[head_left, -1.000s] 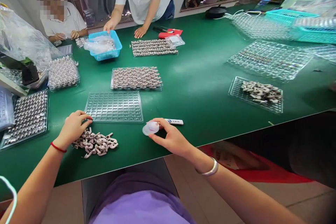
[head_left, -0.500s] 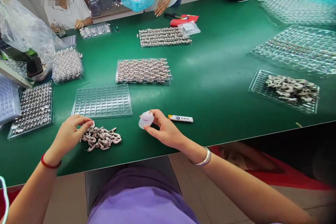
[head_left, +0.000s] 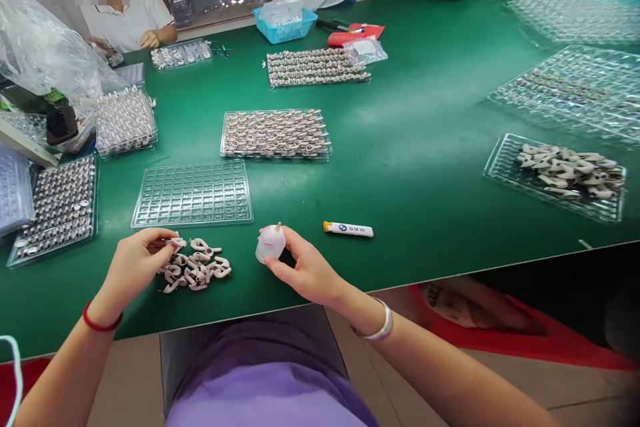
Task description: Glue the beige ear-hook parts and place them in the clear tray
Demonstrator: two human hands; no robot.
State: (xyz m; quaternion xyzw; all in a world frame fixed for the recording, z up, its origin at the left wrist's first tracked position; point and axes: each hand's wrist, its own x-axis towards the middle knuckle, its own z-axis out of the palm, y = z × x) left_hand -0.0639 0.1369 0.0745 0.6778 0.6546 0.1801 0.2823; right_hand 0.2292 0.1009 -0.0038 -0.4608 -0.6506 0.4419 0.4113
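My left hand (head_left: 135,263) pinches one small beige, hook-shaped plastic part (head_left: 177,241) between thumb and fingertips, at the left edge of a loose pile of the same parts (head_left: 197,270). In my right hand (head_left: 310,268) is a small translucent white plastic container (head_left: 271,244) with a red mark on its side, gripped between thumb and fingers above the green table. A small tip shows at its top. Just behind the pile lies a clear tray (head_left: 193,193) with bare compartments. To the right of my right hand is a white lighter (head_left: 350,229) with an orange end.
Trays of similar parts (head_left: 275,135) stand farther back, with more trays (head_left: 55,207) at the left. A heaped tray (head_left: 570,173) lies at the right. Across the table (head_left: 425,147), one person sits and another stands by a blue basket (head_left: 286,28).
My right hand has drawn slightly left and down with the container. My left hand has shifted slightly. Across the table, the blue basket has moved right and now rests on the tabletop.
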